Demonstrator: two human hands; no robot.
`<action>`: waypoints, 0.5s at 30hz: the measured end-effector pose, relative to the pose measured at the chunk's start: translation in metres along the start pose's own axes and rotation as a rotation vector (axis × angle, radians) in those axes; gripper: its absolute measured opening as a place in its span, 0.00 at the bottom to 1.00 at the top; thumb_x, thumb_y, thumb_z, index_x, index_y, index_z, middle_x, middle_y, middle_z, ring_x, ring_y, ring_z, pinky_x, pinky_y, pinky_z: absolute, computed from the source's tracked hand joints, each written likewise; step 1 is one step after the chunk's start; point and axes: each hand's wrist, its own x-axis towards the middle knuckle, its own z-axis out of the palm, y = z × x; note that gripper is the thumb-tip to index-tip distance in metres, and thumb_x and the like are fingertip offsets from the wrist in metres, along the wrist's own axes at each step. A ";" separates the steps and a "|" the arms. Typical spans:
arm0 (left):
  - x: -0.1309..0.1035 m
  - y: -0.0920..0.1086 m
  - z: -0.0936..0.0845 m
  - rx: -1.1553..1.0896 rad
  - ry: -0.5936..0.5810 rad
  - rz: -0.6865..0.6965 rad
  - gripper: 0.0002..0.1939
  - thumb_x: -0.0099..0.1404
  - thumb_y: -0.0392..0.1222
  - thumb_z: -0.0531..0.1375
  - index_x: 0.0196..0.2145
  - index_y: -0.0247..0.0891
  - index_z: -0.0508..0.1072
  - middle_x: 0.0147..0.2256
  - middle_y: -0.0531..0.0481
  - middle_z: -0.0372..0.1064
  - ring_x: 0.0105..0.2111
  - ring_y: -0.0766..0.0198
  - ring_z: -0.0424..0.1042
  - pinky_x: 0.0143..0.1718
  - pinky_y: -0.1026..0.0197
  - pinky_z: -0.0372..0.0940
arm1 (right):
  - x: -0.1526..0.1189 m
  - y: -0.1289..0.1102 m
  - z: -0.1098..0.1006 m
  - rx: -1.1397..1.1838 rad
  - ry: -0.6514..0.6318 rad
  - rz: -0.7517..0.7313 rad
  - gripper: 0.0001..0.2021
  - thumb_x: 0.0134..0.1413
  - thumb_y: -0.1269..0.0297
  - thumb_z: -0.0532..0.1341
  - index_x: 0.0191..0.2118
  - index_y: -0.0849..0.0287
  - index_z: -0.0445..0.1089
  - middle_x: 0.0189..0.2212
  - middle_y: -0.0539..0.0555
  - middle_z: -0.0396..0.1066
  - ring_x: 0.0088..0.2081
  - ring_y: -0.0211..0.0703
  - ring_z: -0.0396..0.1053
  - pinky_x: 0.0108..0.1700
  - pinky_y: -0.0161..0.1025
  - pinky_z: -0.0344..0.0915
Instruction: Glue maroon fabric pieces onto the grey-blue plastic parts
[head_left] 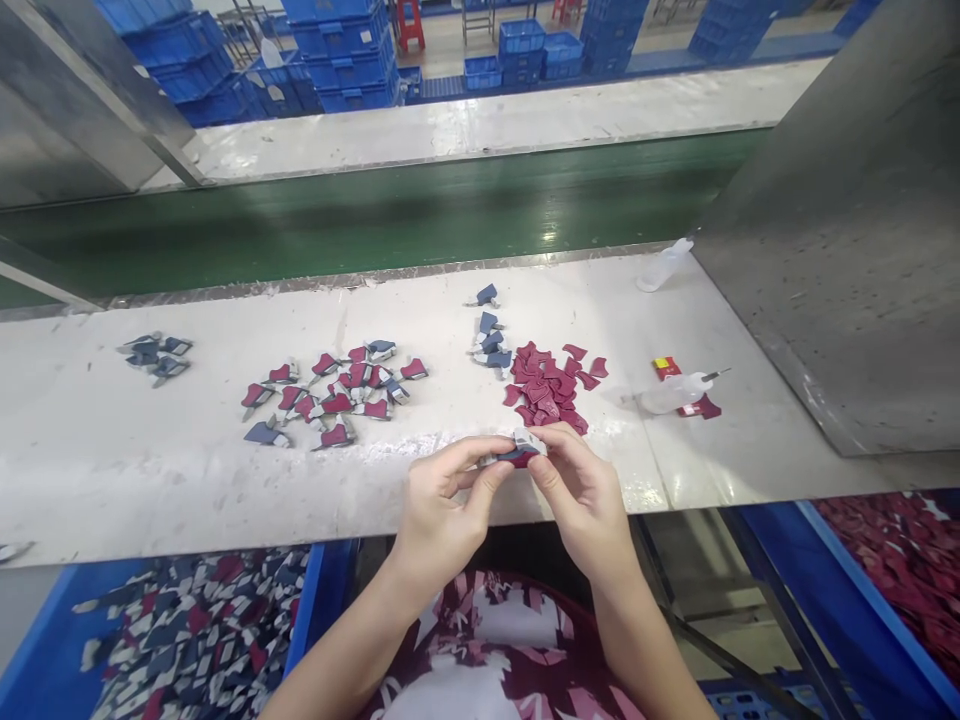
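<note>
Between both hands, above the near edge of the white bench, is a small grey, blue and maroon plastic part (pixel 520 456). My left hand (pixel 450 500) pinches its left end with thumb and fingers. On the right end, my right hand (pixel 581 490) is closed in the same way. The fingers cover much of the part. Just beyond the right hand lies a pile of maroon curved pieces (pixel 547 385). A short row of blue-grey parts (pixel 491 340) stands beside that pile. Farther left is a spread of grey parts with maroon faces (pixel 337 400).
A few blue-grey parts (pixel 156 357) lie far left. At right are a white squeeze bottle (pixel 675 393) with a thin tip, a red packet (pixel 666 368) and another bottle (pixel 664 267). Blue bins (pixel 300 610) of parts sit below the bench. A metal panel (pixel 847 240) rises at right.
</note>
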 end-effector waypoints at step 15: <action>-0.003 -0.002 -0.001 0.040 0.114 -0.011 0.10 0.63 0.36 0.65 0.43 0.40 0.82 0.41 0.47 0.82 0.39 0.56 0.83 0.40 0.61 0.80 | 0.000 0.002 0.008 -0.100 -0.021 -0.113 0.13 0.68 0.64 0.55 0.54 0.52 0.70 0.45 0.57 0.69 0.47 0.46 0.69 0.46 0.43 0.69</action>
